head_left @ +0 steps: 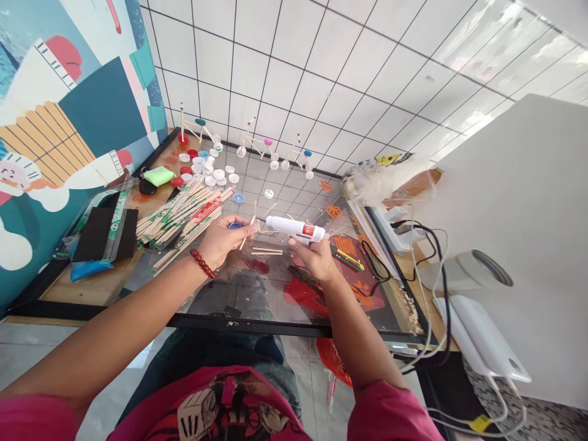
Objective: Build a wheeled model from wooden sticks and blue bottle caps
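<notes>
A tiled wall (294, 67) rises behind the tabletop (206, 300) in front of me. Left of the glue gun (290, 227), a big pile of sticks (181, 211) lies spread; my right grip (316, 257) is wrapped round the glue gun itself. Beyond the glue gun stand three small stick models (267, 142). My left grip (223, 239) pinches a short stick (243, 242) near the glue gun's nozzle; just beyond lies a white cap (269, 193).

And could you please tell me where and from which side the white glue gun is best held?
Probably grip the white glue gun around its rear underside, from the near right, as the right hand does: its narrow nozzle points left, toward the wooden sticks in the left hand.
</notes>
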Demonstrator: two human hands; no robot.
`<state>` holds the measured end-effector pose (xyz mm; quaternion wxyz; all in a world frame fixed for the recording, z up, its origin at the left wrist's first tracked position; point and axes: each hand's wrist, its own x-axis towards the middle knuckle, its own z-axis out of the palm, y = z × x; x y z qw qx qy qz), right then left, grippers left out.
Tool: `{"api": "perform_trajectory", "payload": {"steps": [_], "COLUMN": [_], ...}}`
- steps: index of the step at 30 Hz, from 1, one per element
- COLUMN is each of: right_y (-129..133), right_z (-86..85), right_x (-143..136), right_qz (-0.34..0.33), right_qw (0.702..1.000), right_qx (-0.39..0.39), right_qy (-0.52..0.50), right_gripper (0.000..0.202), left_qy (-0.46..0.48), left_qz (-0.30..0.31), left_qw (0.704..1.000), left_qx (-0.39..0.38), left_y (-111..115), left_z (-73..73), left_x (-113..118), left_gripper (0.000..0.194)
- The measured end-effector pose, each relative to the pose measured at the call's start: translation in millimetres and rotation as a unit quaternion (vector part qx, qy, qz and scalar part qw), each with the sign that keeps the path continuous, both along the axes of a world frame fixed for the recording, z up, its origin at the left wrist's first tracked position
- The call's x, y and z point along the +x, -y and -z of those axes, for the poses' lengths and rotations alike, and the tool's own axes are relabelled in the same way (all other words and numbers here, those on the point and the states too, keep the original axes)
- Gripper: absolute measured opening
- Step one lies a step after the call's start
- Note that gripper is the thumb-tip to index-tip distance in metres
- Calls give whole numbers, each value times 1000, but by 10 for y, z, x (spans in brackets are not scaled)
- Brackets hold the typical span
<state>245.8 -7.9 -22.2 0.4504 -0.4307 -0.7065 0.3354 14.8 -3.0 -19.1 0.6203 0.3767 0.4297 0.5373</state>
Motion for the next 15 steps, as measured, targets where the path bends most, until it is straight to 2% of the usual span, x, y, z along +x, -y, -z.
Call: {"api": "perform_trajectory", "payload": {"steps": [15], "right_y": [-9], "right_z": [17], "right_x": [5], "right_qz": [15], "right_qw": [1000], "right_qx": [-6], "right_qy": [6], "right_gripper": [38], "left_qy": [7], "left_qz": [44], "left_qw": [999], "left_qx": [26], "left_y": [1], "left_z": [-1], "left_x": [-13], "left_gripper": [38]}}
